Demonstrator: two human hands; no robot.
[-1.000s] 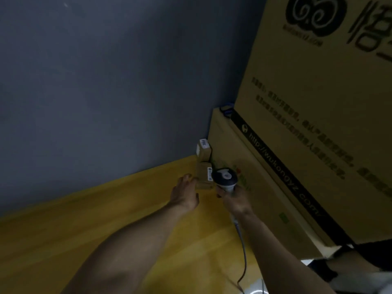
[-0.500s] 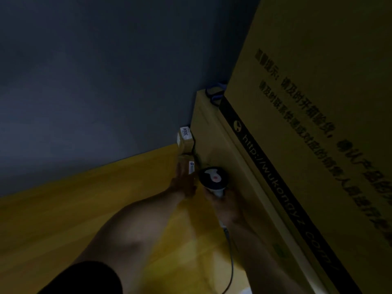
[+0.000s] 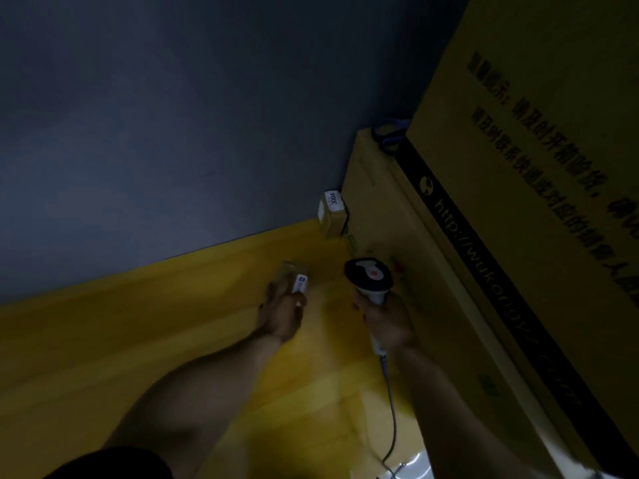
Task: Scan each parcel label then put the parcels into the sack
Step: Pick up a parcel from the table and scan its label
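My left hand (image 3: 281, 314) grips a small brown parcel (image 3: 292, 275) with a white label, held low over the yellow floor. My right hand (image 3: 385, 321) holds the handle of a barcode scanner (image 3: 368, 275); the scanner's black and white head sits a little to the right of the parcel. A second small brown parcel (image 3: 332, 213) with a white label reading 3004 stands in the corner, against the wall and the big carton. No sack is in view.
Large stacked cardboard cartons (image 3: 501, 236) fill the right side. A grey-blue wall (image 3: 173, 133) rises behind the yellow wooden floor (image 3: 138, 340). The scanner's cable (image 3: 392, 409) trails toward the bottom edge. Scissors with blue handles (image 3: 389, 134) lie on the lower carton.
My left hand has taken the near parcel away from the corner, toward the left. The scanner has parted from it and stays on the right. The view has grown darker.
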